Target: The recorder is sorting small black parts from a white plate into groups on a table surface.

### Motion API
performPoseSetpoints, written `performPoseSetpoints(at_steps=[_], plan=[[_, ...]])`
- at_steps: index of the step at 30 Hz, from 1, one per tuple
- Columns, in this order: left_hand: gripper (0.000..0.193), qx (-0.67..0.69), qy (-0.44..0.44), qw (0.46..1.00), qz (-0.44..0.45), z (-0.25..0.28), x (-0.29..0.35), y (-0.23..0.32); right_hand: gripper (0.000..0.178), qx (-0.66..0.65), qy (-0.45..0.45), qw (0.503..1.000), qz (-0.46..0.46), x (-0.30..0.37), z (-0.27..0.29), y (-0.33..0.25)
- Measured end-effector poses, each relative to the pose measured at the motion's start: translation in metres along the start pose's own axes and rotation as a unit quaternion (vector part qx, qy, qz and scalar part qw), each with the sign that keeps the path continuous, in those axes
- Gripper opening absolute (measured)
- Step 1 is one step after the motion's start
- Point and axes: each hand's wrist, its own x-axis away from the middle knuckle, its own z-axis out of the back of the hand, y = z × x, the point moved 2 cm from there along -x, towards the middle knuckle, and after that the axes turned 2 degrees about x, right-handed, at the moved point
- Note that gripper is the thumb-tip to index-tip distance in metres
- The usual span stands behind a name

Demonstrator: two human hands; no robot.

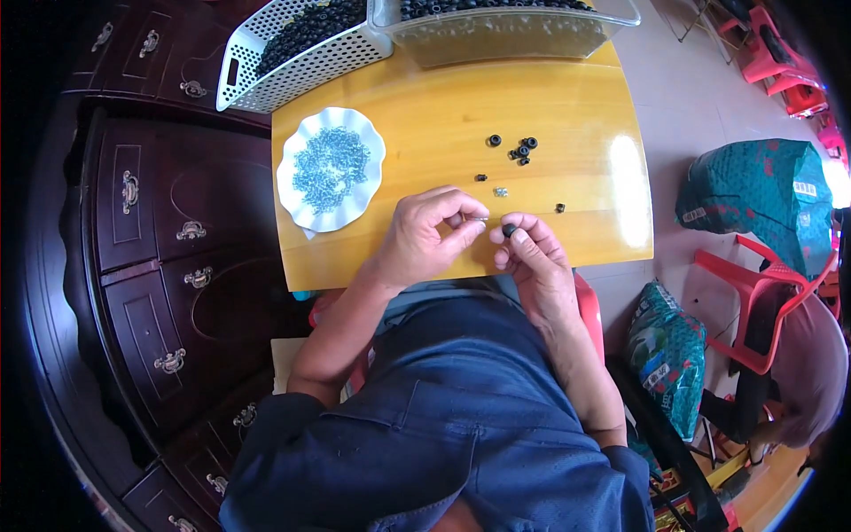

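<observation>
Over the near edge of the yellow table, my left hand (427, 234) pinches a tiny silvery metal piece (481, 219) between thumb and forefinger. Close beside it, my right hand (537, 257) is closed on a small round black plastic part (509, 230). The two fingertips are a short gap apart. Beyond my hands lie a little silvery cluster (501, 191), a single black part (481, 177) and another black part (560, 208). Farther off, several black parts (522, 152) sit in a loose group. A white scalloped plate (376, 146) at the left holds many small, shiny, bluish-silver pieces.
A white perforated basket (310, 75) and a clear plastic bin (514, 46), both heaped with black parts, stand at the table's far side. Dark drawers (177, 230) flank the left. At right are teal bags (753, 195), a red stool (753, 284) and another person (807, 363).
</observation>
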Motion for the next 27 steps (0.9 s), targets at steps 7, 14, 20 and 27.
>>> performPoseSetpoints(at_steps=[7,14,20,27], plan=[[0.007,-0.111,0.035,0.993,0.033,0.008,0.018,-0.027,0.021,0.001,0.029,1.0,-0.004,-0.002,0.003,0.001],[0.007,-0.117,0.035,0.992,0.042,0.012,0.019,-0.029,0.021,0.0,0.024,1.0,-0.014,-0.003,0.005,0.004],[0.007,-0.118,0.064,0.99,0.049,0.021,0.02,-0.032,0.021,0.003,0.036,0.999,-0.013,-0.003,0.003,0.004],[0.009,-0.094,0.13,0.987,-0.028,0.041,0.031,-0.027,0.02,-0.002,0.02,1.0,-0.02,-0.006,0.008,0.006]])
